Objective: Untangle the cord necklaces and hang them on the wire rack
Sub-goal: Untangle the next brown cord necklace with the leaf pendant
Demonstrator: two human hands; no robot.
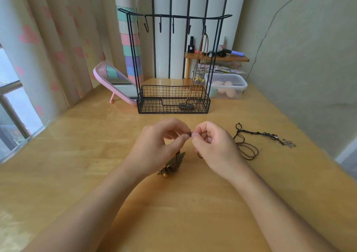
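Note:
My left hand (pixel 158 142) and my right hand (pixel 214 145) meet above the table middle, both pinching a small dark bead (pixel 189 134) on a brown cord necklace. Its bronze leaf pendant (pixel 172 165) lies on the table below my left hand, and its brown cord loops (pixel 249 151) lie right of my right hand. A black cord necklace (pixel 264 134) with a silver flower charm lies at the right. The black wire rack (pixel 173 62) stands behind, with one brown necklace (pixel 201 66) hanging from its rightmost hook into the basket.
A pink-framed mirror (pixel 114 83) leans left of the rack. A clear lidded box (pixel 228 86) with peach sponges sits to the rack's right, in front of a small wooden shelf (pixel 218 58) with cosmetics. Curtains and a window run along the left table edge.

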